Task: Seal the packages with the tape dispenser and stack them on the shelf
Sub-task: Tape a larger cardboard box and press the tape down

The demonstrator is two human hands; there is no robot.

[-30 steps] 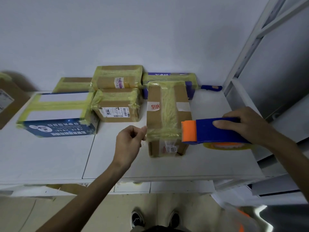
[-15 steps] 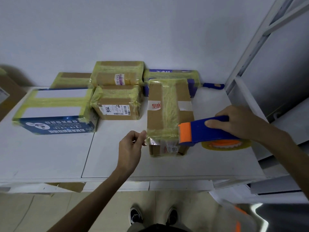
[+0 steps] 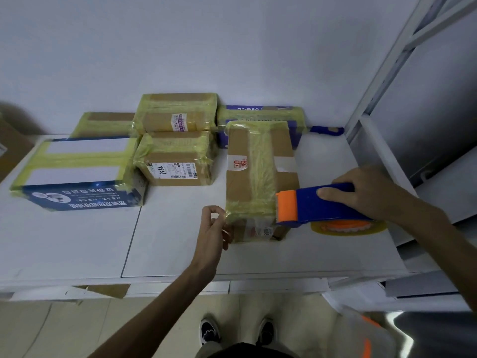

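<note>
At the far left edge, a plain brown box (image 3: 10,151) shows only partly, and I cannot tell if it carries tape. On the left of the desk (image 3: 77,241) lies a large blue-and-white box (image 3: 77,174) crossed with yellowish tape. A flat package (image 3: 103,122) lies behind it against the wall, also taped. In the middle, a labelled brown box (image 3: 175,161) and another brown box (image 3: 178,115) just beyond it are both wrapped. A blue package (image 3: 260,115) further right on the far side is banded too. These five look sealed.

The box in work (image 3: 258,177) lies right of centre, near the front of the desk. One strip already runs along its top. A cross band is now being laid over its near end. The left hand (image 3: 213,228) pinches the free tape end at the box's near left corner. The right hand (image 3: 371,192) is curled round the blue tape dispenser (image 3: 322,205). The dispenser's orange nose sits against the box's right edge, so the band seems not yet cut.

The white shelf (image 3: 382,156) stands at the far right, and no package shows on the part in view. By my judgement the sealing is nearly finished, while all the stacking remains.
</note>
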